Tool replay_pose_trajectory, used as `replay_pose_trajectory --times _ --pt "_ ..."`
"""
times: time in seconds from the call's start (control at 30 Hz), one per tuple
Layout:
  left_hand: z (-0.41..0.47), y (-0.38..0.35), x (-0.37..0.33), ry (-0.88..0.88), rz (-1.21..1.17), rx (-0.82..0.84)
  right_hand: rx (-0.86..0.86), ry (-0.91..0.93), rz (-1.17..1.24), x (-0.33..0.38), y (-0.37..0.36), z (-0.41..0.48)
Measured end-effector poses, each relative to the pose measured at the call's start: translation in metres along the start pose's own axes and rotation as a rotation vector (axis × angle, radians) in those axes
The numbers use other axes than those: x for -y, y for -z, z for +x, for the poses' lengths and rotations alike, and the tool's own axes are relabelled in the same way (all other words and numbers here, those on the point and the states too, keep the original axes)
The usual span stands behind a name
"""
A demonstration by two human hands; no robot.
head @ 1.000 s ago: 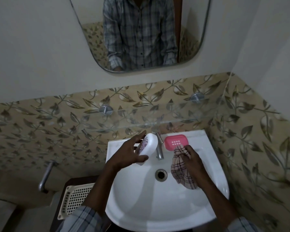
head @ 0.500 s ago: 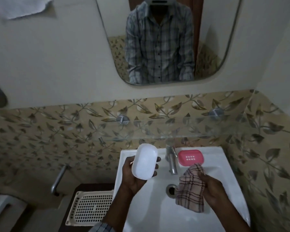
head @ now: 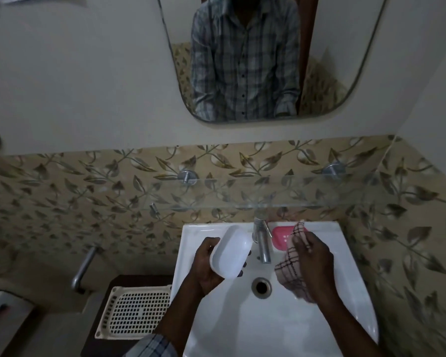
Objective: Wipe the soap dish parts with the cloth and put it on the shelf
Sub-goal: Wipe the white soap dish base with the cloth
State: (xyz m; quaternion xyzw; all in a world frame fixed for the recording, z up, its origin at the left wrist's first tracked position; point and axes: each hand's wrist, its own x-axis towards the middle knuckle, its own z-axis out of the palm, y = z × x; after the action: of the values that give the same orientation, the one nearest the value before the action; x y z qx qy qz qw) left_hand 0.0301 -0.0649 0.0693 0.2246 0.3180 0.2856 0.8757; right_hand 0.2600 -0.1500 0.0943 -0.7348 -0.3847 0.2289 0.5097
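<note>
In the head view, your left hand grips the white soap dish lid at lower centre, its long axis tilted up-right. Your right hand is closed on the checked cloth, just right of the tap. The cloth must cross leftwards. The pink soap dish tray lies behind it; the glass shelf sits above.
</note>
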Motion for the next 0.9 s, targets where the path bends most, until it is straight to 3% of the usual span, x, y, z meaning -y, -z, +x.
replay_pose_trajectory --times 0.1,0.2,0.27,0.33,0.37,0.43,0.53,0.63,0.7,0.77,0.83,0.9 --pt "0.006 -0.009 -0.002 -0.019 0.154 -0.13 0.007 0.095 0.023 0.024 -0.01 -0.003" --pt "0.016 -0.025 -0.002 -0.08 0.284 -0.208 0.321 0.393 -0.125 0.034 -0.036 -0.028" --pt "0.02 -0.028 -0.001 -0.093 0.29 -0.253 0.552 0.644 -0.383 0.022 -0.055 -0.046" --pt "0.018 -0.026 -0.004 -0.058 0.269 -0.238 0.647 0.912 -0.631 0.01 -0.055 -0.046" --pt "0.015 -0.024 -0.006 -0.014 0.263 -0.226 0.63 1.002 -0.662 0.006 -0.05 -0.038" --pt "0.009 -0.024 -0.012 0.104 0.29 -0.197 0.622 1.002 -0.732 0.002 -0.037 -0.02" --pt "0.007 -0.031 -0.023 0.232 0.331 -0.184 0.408 1.112 -0.881 -0.007 -0.034 -0.009" --pt "0.008 -0.038 -0.029 0.27 0.307 -0.186 0.289 1.162 -0.669 -0.02 -0.051 -0.021" --pt "0.008 -0.038 -0.024 0.295 0.238 -0.202 0.392 1.143 -0.584 -0.027 -0.061 -0.032" --pt "0.009 -0.038 -0.018 0.285 0.218 -0.191 0.474 1.245 -0.566 -0.03 -0.055 -0.029" --pt "0.01 -0.038 -0.016 0.304 0.231 -0.186 0.427 1.327 -0.555 -0.032 -0.043 -0.011" --pt "0.011 -0.041 -0.018 0.33 0.236 -0.187 0.315 1.234 -0.479 -0.033 -0.039 -0.003"
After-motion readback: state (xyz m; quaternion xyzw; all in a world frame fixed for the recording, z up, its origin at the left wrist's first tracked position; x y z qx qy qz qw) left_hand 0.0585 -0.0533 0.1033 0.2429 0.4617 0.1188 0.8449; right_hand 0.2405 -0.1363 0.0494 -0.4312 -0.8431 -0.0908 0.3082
